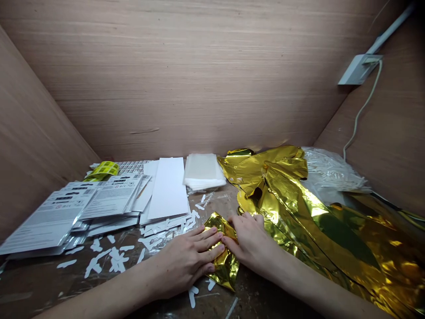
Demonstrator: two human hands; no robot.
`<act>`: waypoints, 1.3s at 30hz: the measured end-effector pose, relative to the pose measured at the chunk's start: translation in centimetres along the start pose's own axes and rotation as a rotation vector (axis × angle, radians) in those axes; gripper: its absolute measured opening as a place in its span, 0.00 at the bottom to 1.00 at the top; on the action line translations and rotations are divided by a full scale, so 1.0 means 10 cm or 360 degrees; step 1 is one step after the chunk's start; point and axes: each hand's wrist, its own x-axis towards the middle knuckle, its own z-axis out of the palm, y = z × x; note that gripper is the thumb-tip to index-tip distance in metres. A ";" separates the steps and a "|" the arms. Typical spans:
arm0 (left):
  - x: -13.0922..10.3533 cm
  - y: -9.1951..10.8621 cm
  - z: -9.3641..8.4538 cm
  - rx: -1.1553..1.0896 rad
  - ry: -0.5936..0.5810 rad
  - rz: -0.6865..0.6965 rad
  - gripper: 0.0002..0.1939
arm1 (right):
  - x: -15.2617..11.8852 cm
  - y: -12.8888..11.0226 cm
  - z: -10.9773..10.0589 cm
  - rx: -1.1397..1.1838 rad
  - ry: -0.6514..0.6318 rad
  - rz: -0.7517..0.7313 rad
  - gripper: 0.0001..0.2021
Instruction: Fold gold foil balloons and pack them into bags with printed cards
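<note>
A small folded packet of gold foil (227,269) lies on the brown tabletop near the front centre. My left hand (186,259) rests flat on its left side, fingers stretched out across the foil. At the packet's upper right edge is my right hand (252,239), its fingers curled and its thumb touching the foil near my left fingertips. Whether the right fingers pinch the foil is hidden. A large heap of gold foil sheets (288,190) spreads from the back centre to the right, beside my right hand and forearm.
Printed cards in clear sleeves (43,217) are stacked at the left, beside white cards (169,188) and a yellow roll (105,169). Translucent bags (204,170) lie at the back. White paper strips (116,259) are scattered left. A plastic bag (332,170) sits back right.
</note>
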 end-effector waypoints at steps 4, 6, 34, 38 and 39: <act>0.01 -0.01 -0.01 0.0018 0.0003 0.0056 0.23 | 0.04 0.00 0.03 0.0218 -0.0015 0.0111 0.10; 0.01 -0.02 -0.01 0.0008 0.0013 0.0085 0.22 | 0.05 -0.02 0.04 0.0318 0.0007 0.0097 0.08; -0.06 -0.17 0.17 0.0144 0.0645 -0.0098 0.12 | 0.06 -0.22 0.16 -0.0639 0.0622 -0.1222 0.10; -0.07 -0.21 0.18 0.0138 0.0674 -0.0112 0.12 | 0.02 -0.19 0.06 -0.0415 0.0598 -0.1207 0.10; -0.08 -0.22 0.19 0.0147 0.0680 -0.0126 0.12 | 0.00 -0.18 0.03 -0.0332 0.0573 -0.1218 0.10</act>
